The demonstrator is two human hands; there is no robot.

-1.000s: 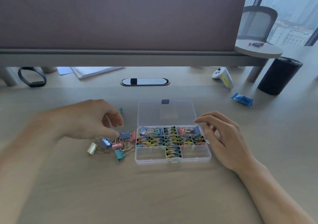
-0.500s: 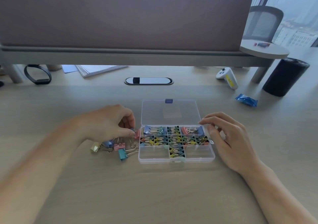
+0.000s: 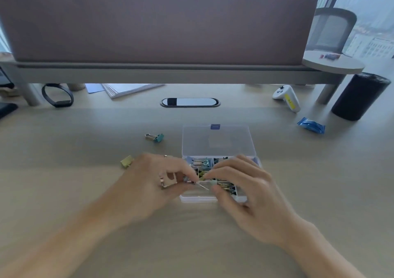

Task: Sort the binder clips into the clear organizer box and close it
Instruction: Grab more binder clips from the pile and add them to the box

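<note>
The clear organizer box [image 3: 198, 199] lies at mid-desk with its lid [image 3: 217, 143] flung open on the far side, and both blurred hands cover most of its compartments, so only a few sorted clips show at the far row. The left hand [image 3: 149, 184] is curled round a pinkish clip [image 3: 167, 181] half hidden under its fingers, while the right hand [image 3: 253, 194] pinches a small pale clip [image 3: 213, 182] between thumb and forefinger above the tray. Loose to the left lie a teal clip [image 3: 158, 138], farther off, and a yellow clip [image 3: 127, 161], partly hidden behind the left hand.
</note>
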